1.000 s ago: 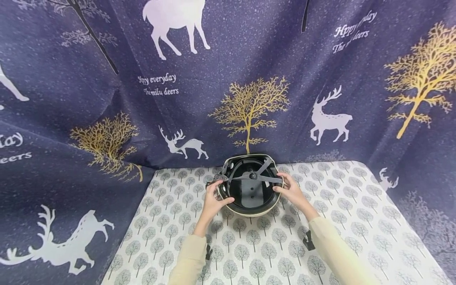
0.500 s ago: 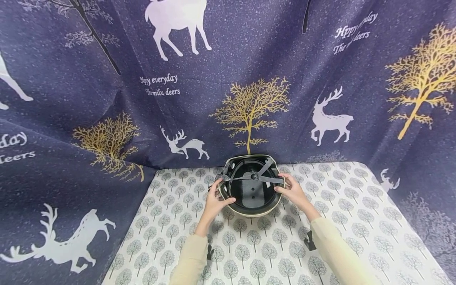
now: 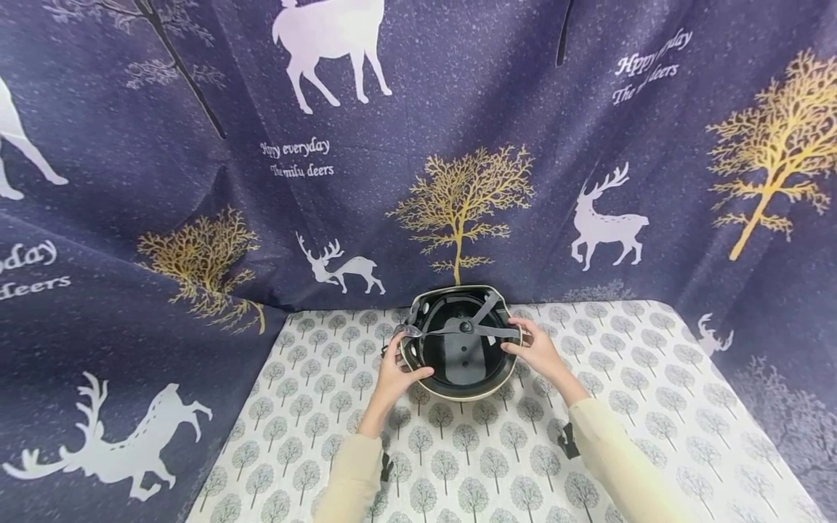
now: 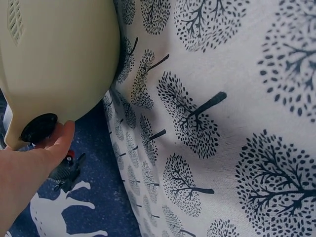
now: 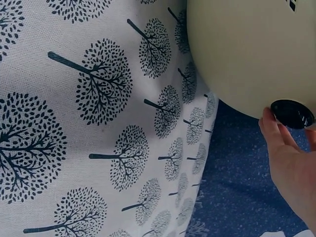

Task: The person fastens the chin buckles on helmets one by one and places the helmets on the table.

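A cream helmet (image 3: 464, 356) lies upside down at the far part of the table, its black inside facing up. Grey straps (image 3: 487, 330) cross over the opening. My left hand (image 3: 397, 379) grips the left rim, thumb over the edge, fingers outside. On the opposite rim my right hand (image 3: 539, 354) holds on the same way. Both wrist views show the smooth shell (image 4: 64, 59) and a black round side cap near the fingers, the left cap (image 4: 39, 128) and the right cap (image 5: 292, 114). A black buckle with a red part (image 4: 69, 168) hangs beyond the left hand.
White cloth with a tree print (image 3: 471, 465) covers the table. A dark blue curtain with deer and trees (image 3: 405, 181) hangs right behind the helmet and along both sides. Dark straps or mounts sit at both wrists.
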Motion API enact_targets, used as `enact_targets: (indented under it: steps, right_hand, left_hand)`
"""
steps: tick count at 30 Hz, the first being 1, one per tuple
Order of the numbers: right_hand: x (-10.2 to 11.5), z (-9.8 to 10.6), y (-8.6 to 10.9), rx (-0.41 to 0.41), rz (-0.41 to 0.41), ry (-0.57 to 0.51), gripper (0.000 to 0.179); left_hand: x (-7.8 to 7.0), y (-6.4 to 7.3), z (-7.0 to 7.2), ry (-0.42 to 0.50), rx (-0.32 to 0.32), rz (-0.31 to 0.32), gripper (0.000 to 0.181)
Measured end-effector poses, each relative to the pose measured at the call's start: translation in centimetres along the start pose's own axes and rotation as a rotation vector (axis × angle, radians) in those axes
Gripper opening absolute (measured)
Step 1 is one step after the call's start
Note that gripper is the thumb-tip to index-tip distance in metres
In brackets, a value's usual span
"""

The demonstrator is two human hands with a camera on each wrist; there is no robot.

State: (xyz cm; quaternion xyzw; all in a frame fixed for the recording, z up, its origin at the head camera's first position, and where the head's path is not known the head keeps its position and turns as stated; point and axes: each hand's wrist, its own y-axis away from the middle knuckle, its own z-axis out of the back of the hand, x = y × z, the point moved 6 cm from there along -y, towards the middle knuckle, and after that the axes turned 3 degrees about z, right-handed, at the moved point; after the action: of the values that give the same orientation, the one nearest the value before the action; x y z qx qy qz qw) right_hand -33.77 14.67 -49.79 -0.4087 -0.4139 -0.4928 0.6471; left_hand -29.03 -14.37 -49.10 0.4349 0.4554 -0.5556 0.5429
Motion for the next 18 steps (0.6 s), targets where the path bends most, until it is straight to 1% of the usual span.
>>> enact_targets:
  steps: [1,2,5,6,9,14,18]
  right_hand:
    - [0.0,0.0,0.0,-0.003,0.000,0.014,0.061]
    - [-0.4,0.0,-0.1,-0.012,-0.006,0.023,0.061]
    - [-0.4,0.0,0.0,-0.029,0.000,0.060,0.060]
    - [-0.3,0.0,0.0,-0.034,0.003,0.072,0.059]
    - [-0.2,-0.1,-0.1,-0.047,0.018,0.108,0.058]
    - [0.2,0.0,-0.3,-0.079,0.037,0.153,0.057]
    - [1.1,0.0,-0.4,-0.098,0.100,0.189,0.056]
  left_hand:
    - [0.4,-0.2,0.0,0.001,-0.002,0.001,0.092]
    - [1.1,-0.5,-0.1,-0.002,-0.006,0.004,0.092]
    - [2.6,-1.1,-0.1,-0.004,-0.029,0.015,0.094]
    - [2.9,-1.1,0.0,-0.015,-0.037,0.013,0.095]
    - [3.1,-1.1,0.0,-0.037,-0.051,0.011,0.096]
    - [3.1,-1.0,-0.1,-0.073,-0.053,-0.002,0.097]
    - [3.0,-1.0,-0.1,-0.102,-0.067,-0.022,0.096]
